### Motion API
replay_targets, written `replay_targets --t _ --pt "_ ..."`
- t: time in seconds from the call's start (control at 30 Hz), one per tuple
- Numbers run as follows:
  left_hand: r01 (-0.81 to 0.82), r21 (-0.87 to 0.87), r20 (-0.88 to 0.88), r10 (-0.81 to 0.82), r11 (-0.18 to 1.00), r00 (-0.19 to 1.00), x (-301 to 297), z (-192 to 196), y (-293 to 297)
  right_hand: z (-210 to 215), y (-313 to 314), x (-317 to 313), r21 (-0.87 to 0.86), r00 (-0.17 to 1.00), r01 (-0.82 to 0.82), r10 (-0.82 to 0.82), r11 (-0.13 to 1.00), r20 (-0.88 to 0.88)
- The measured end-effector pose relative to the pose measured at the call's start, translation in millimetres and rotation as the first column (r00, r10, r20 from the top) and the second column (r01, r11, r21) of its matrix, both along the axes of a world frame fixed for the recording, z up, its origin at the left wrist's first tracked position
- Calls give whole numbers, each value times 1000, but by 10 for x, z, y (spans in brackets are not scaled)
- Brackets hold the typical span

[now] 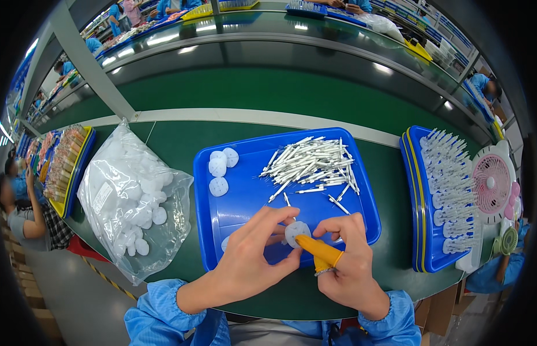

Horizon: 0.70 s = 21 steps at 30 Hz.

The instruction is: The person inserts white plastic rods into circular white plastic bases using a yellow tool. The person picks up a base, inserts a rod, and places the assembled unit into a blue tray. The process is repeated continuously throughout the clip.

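My left hand (245,254) is closed, its thumb and fingertips holding a translucent white round disc (294,233) over the front of the blue tray (208,228). A thin white stick (287,199) with a dark tip shows just beyond those fingertips; whether it is held too, I cannot tell. A yellow finger cot covers one digit of my right hand (352,268), and that digit presses on the disc's face. The other right fingers are bent. Inside the tray, a heap of white sticks (309,161) lies at the back right, and several similar discs (217,167) lie at the back left.
To the left are a clear plastic bag (115,190) of white discs and a yellow-and-blue tray (69,173) of packed pieces. Stacked trays (421,202) with upright clear pieces stand on the right, beside a pink-and-white fan (492,179). People work beyond the green conveyor belt (239,81).
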State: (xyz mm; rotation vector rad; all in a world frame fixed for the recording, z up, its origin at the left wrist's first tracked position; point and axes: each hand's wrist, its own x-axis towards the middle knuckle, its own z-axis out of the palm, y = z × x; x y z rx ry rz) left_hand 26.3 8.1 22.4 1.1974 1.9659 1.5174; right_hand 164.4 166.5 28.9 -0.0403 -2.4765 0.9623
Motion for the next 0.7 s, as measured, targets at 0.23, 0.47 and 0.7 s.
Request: replay_targets --t 0.23,0.47,0.7 --pt "14 -14 -6 -14 1000 1000 10 -8 -2 24 -14 -5 -45 997 33 -30 998 65" --pt "37 -48 113 -32 998 993 14 19 1 -29 5 26 23 998 -34 35 999 -48" --pt "31 -11 18 -31 999 999 14 -10 -31 -49 -57 22 20 1000 3 -4 1000 17"
